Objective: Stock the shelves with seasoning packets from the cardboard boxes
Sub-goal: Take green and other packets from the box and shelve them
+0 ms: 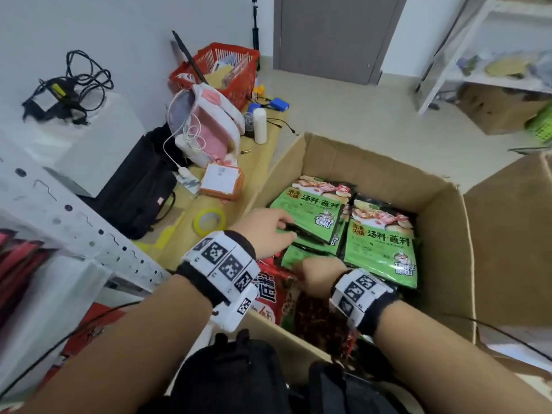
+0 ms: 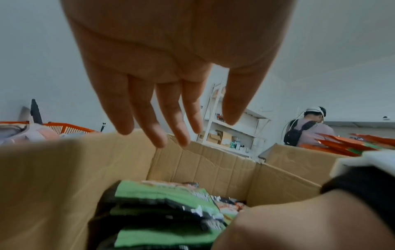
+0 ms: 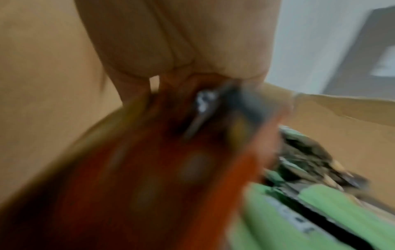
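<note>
We see an open brown corrugated cardboard box [image 1: 442,222] on the floor, its flaps folded outward and its inner walls creased, holding flat, glossy plastic seasoning packets. The green seasoning packets [image 1: 380,249] lie in 2 loose stacks side by side at the far half of the box, each with a black border and a food photo at the top edge. The red seasoning packets [image 1: 274,294] sit at the near left corner of the box, partly under our wrists. Our left hand [image 1: 265,231] reaches over the left stack of green packets; in the left wrist view its fingers [image 2: 149,115] are straight and spread apart, with nothing between them, hanging above the box wall. Our right hand [image 1: 316,274] is low in the box, close to the near edge of the green packets, its fingers bent down out of sight in the head view. The right wrist view is heavily blurred: a red packet lies right against the curled fingers [image 3: 136,88], but we cannot tell whether they actually grip it. Both wrists wear black bands with white square-patterned marker blocks. To the left of the box, on the floor, lie a roll of yellow tape [image 1: 209,221] and a black fabric backpack [image 1: 137,186], and farther off stands a red plastic mesh basket [image 1: 221,70].
</note>
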